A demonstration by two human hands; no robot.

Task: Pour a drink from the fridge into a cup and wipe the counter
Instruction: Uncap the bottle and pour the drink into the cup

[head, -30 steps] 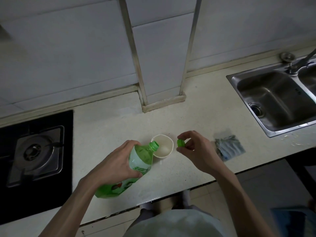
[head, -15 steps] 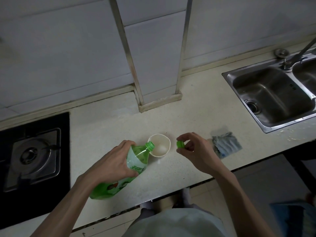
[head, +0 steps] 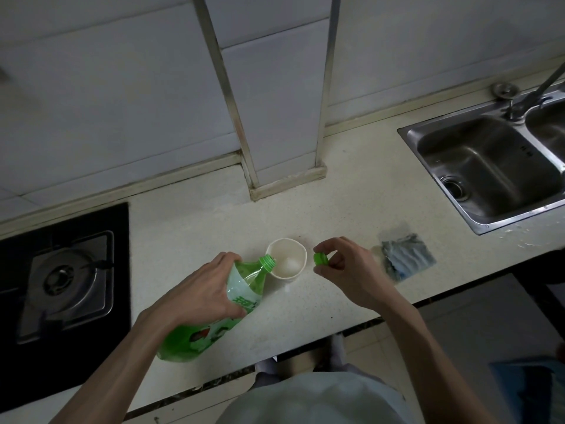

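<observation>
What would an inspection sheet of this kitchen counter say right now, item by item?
Surface: pale speckled stone counter, dimly lit.
Job's things: green plastic bottle tilted, open mouth at the white round cup; grey-blue folded cloth right of them.
Clutter: nothing seen.
Hands: left hand grips the bottle; right hand pinches the green screw cap.
Cables: nothing seen.
Surroundings: black gas hob left, steel sink with tap right, tiled wall behind.
</observation>
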